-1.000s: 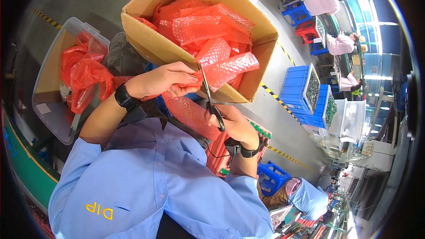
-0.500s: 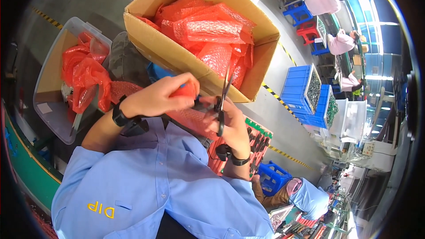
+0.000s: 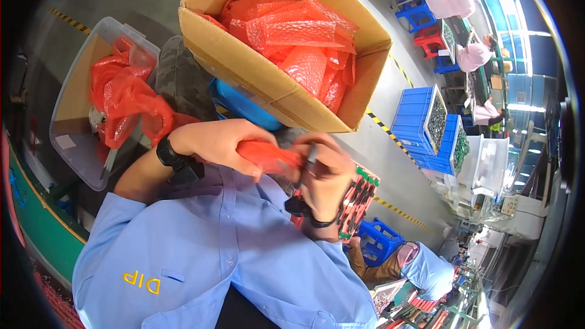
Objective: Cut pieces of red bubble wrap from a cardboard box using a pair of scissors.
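Observation:
In front of my chest, my left hand (image 3: 222, 146) is closed around a rolled piece of red bubble wrap (image 3: 268, 156), whose free end points toward my right. My right hand (image 3: 329, 173) meets that end with bent fingers, blurred by motion. Dark scissors (image 3: 311, 159) show as a smeared strip in the right hand; their blades cannot be made out. Whatever the wrap may contain is hidden. More red bubble wrap (image 3: 131, 106) spills from a clear plastic bin (image 3: 67, 116) on the left toward my left forearm.
A big cardboard box (image 3: 244, 64) filled with red bubble-wrap bags (image 3: 298, 36) stands ahead. Behind it sits a blue stool (image 3: 247, 106). Dark parts lie on a red tray (image 3: 359, 201) beside my right forearm. Blue crates (image 3: 411, 119) and seated co-workers are farther right.
My hands have come together, and the wrap roll now stretches from the left hand to the right. The scissors, upright and plain before, have turned and blurred with the right hand.

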